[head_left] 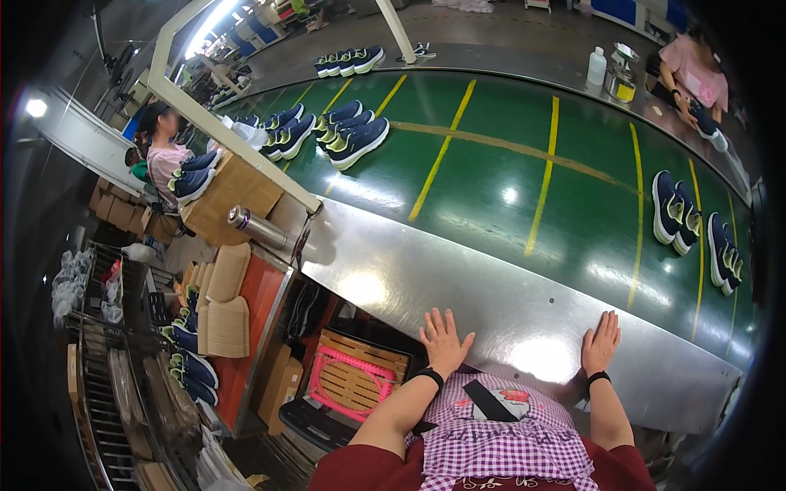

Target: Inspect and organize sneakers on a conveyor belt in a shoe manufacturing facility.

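My left hand (444, 342) lies flat on the bare metal ledge (426, 266), its fingers spread and nothing in it. Farther right, my right hand (601, 344) rests palm down near the same edge, fingers stretched out and holding nothing. Beyond the ledge runs a green conveyor belt (499, 184) with yellow cross lines. Navy sneakers (358, 143) with white soles stand grouped on its far left part. On the right side of the belt are more navy sneakers (670, 209), apart from my right hand.
A steel flask (260, 227) lies on the ledge's left end beside a white metal post (246, 151). Tan stacked pads (223, 329) sit on a red surface at lower left. A chair (356, 372) stands below. Co-workers (694, 74) are across the belt and at left.
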Motion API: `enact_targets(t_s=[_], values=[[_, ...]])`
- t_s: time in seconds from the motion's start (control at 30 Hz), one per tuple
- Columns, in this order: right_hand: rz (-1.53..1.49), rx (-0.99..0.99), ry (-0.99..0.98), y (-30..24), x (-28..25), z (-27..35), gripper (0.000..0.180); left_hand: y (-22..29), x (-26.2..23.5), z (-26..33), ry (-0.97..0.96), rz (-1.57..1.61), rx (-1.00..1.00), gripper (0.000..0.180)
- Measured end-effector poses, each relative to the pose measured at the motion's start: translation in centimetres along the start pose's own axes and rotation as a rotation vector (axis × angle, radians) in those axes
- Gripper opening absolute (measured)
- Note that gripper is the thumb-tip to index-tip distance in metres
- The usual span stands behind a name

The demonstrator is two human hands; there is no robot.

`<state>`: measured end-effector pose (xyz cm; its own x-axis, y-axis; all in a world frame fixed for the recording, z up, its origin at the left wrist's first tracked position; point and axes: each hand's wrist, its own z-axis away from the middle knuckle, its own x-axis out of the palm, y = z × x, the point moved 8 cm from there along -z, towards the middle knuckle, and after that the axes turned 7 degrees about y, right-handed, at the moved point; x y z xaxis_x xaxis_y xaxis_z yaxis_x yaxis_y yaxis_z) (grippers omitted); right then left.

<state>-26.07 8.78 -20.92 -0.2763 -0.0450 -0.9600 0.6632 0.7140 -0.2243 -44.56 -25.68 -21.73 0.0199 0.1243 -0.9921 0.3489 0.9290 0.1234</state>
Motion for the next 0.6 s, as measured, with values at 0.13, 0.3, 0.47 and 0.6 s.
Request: enact_targets(t_s=[0.13,0.3,0.47,0.6], values=[[-0.008,0.004,-0.007,-0.25,-0.06,-0.11,0.057,-0.04,0.01,-0.04,-0.004,0.008,-0.001,0.08],[-0.007,0.003,-0.006,-0.32,0.12,-0.11,0.058,-0.15,0.08,-0.14,-0.004,-0.003,0.002,0.08],[-0.007,0.0,-0.002,-0.49,0.24,-0.22,0.058,-0.34,0.13,-0.14,-0.003,-0.012,0.002,0.08],[0.004,0.0,-0.01,-0.4,0.38,-0.25,0.058,-0.3,0.15,-0.22,0.001,-0.002,0.003,0.08]])
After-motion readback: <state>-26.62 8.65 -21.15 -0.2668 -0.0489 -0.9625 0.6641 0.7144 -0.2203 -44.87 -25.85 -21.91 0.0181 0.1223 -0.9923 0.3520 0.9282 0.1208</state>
